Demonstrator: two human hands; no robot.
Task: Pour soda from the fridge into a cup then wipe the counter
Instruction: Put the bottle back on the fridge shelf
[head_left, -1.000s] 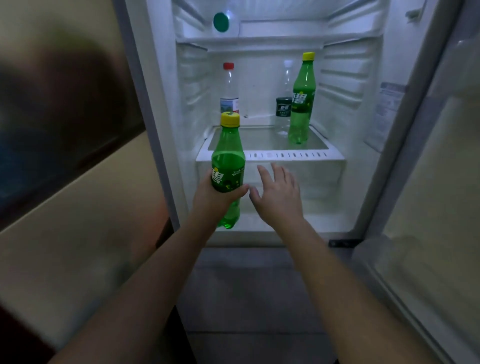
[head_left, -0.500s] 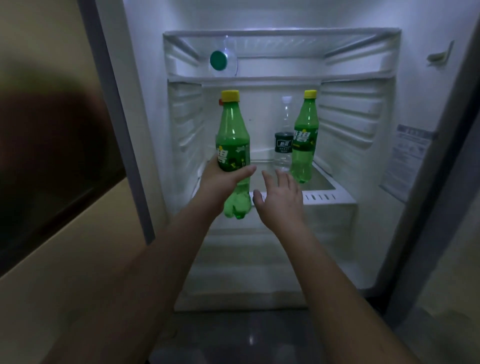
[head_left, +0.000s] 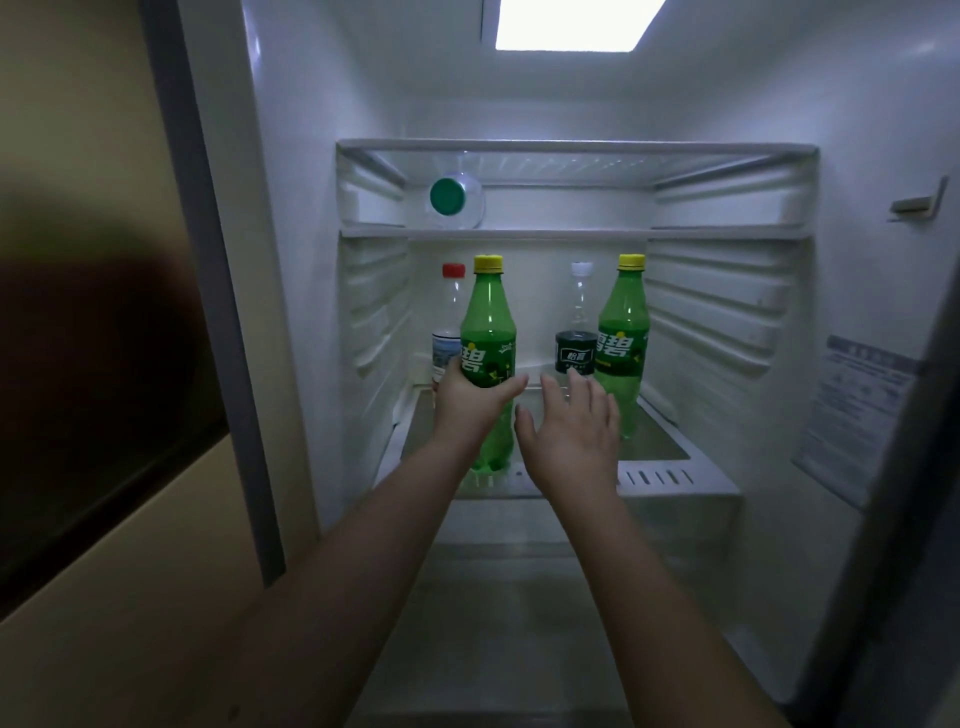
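Note:
A green soda bottle (head_left: 488, 332) with a yellow cap stands upright at the front left of the fridge shelf (head_left: 670, 475), its base at or just above the shelf's front edge. My left hand (head_left: 467, 405) is wrapped around its lower half at the label. Just to the right of that bottle, my right hand (head_left: 574, 436) hovers with fingers spread and nothing in it. A second green soda bottle (head_left: 623, 332) stands further back on the right of the same shelf.
The fridge is open and lit. A clear bottle with a red cap (head_left: 449, 322) stands behind the held one, a clear bottle with a dark label (head_left: 575, 332) at the middle. A green-capped bottle (head_left: 454, 200) lies on the upper shelf. The fridge door (head_left: 914, 415) is at the right.
The view has tilted upward and come closer to the fridge. The held bottle has moved forward to the shelf's front edge. My right hand stays open beside it.

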